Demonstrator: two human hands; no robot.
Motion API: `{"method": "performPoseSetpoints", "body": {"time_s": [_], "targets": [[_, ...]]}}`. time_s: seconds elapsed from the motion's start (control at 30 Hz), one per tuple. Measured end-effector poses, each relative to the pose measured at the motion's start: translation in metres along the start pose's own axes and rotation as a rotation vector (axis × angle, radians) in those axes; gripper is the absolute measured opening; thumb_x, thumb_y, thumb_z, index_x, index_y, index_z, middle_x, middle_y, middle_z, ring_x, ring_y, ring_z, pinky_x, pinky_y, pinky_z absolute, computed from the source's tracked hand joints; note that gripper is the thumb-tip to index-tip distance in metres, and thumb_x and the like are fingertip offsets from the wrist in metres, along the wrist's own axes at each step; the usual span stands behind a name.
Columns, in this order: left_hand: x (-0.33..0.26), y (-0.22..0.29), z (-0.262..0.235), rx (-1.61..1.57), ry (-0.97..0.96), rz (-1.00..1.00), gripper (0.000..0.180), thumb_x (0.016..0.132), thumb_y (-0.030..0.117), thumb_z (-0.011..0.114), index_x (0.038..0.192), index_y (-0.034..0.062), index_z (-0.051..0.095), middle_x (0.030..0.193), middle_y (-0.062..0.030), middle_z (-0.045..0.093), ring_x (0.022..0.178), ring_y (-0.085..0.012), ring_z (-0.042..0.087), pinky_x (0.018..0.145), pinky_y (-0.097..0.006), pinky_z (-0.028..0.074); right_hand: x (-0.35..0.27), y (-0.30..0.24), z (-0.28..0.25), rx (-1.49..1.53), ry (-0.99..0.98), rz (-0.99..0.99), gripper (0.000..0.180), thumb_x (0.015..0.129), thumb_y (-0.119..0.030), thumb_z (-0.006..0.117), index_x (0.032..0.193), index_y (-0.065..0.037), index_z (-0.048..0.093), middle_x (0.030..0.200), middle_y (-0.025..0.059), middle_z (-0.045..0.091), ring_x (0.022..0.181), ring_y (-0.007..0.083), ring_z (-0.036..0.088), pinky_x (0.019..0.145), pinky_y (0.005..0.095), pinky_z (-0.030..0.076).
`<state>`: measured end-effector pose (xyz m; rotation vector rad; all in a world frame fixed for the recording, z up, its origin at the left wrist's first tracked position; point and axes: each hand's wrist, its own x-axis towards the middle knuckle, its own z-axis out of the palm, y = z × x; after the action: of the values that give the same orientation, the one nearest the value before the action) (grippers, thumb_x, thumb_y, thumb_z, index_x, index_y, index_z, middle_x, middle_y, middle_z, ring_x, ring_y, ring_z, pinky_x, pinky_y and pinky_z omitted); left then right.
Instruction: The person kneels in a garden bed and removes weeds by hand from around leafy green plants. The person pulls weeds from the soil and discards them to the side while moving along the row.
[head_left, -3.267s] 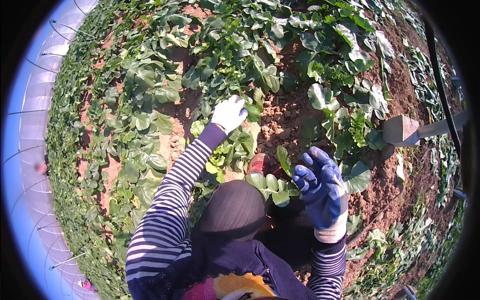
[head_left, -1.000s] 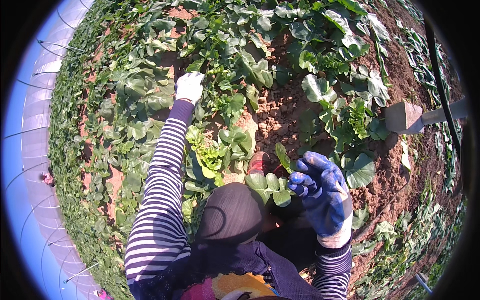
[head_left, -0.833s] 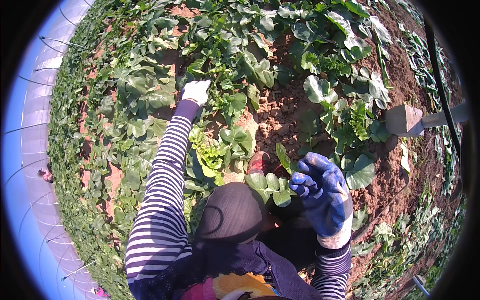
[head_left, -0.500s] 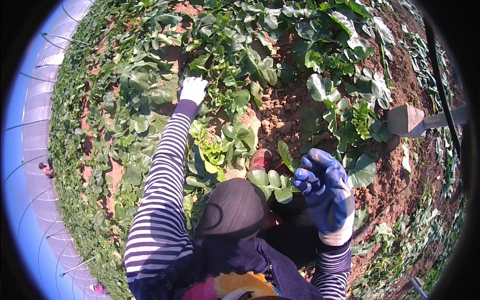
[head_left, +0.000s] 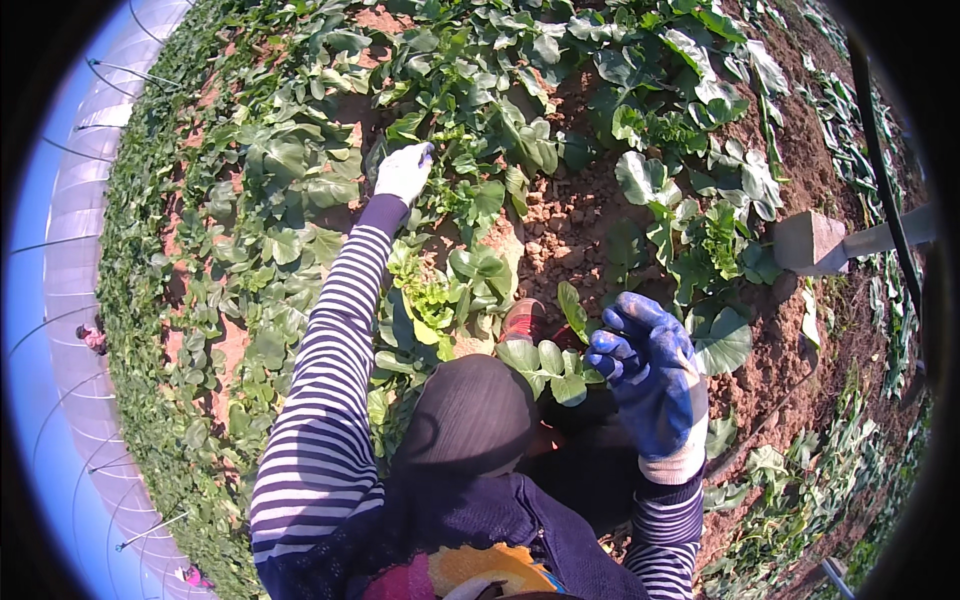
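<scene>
The left hand (head_left: 405,172) was stretched out to a plant (head_left: 464,160), far and slightly left; whether anything was gripped could not be told. The right hand (head_left: 655,385) was held near right, half open and empty, beside low leaves (head_left: 549,366).

Leafy plants (head_left: 488,197) in soil (head_left: 565,240), shoe (head_left: 522,319) among them.
</scene>
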<state>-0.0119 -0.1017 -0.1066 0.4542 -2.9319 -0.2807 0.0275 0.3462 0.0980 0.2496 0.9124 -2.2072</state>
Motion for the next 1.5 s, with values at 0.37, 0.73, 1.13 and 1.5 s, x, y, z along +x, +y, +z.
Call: {"method": "performPoseSetpoints", "body": {"time_s": [0.37,0.73,1.13,1.5], "targets": [[0.063,-0.049,0.079,-0.488,-0.178,-0.523,0.025,0.086,0.023,0.064,0.094,-0.0004,0.066,0.071,-0.0065,0.062,0.064,-0.0166,0.055,0.06,-0.032,0.043,0.004,0.001,-0.001,0.044,-0.052,0.02,0.044,0.097,-0.025,0.052,0.128,0.006,0.045,0.118,0.0196,0.057,0.101,0.0265,0.062,0.088,0.0366,0.052],[0.051,-0.025,0.068,-0.981,0.015,-0.606,0.019,0.088,0.019,0.061,0.093,0.0005,0.066,0.072,-0.0013,0.061,0.061,-0.0089,0.052,0.056,-0.026,0.042,0.002,-0.001,-0.002,-0.073,0.012,0.012,0.05,0.096,-0.032,0.052,0.13,0.004,0.044,0.117,0.0169,0.056,0.099,0.0257,0.061,0.087,0.0383,0.05],[0.028,0.037,0.037,-0.184,-0.174,-0.438,0.051,0.081,0.03,0.068,0.12,0.0003,0.054,0.12,-0.0214,0.059,0.111,-0.0341,0.057,0.095,-0.041,0.044,0.001,-0.003,0.001,-0.073,0.035,0.016,0.048,0.096,-0.031,0.051,0.128,0.005,0.045,0.116,0.0163,0.056,0.097,0.0248,0.061,0.086,0.0373,0.05],[0.023,0.023,0.057,-0.113,-0.052,-0.359,0.044,0.082,0.034,0.066,0.115,0.0049,0.06,0.111,-0.0171,0.063,0.105,-0.0331,0.059,0.09,-0.042,0.046,-0.001,-0.004,-0.001,0.011,0.002,0.004,0.04,0.098,-0.022,0.048,0.127,0.006,0.046,0.118,0.0207,0.058,0.101,0.0254,0.063,0.089,0.0345,0.052]]}}
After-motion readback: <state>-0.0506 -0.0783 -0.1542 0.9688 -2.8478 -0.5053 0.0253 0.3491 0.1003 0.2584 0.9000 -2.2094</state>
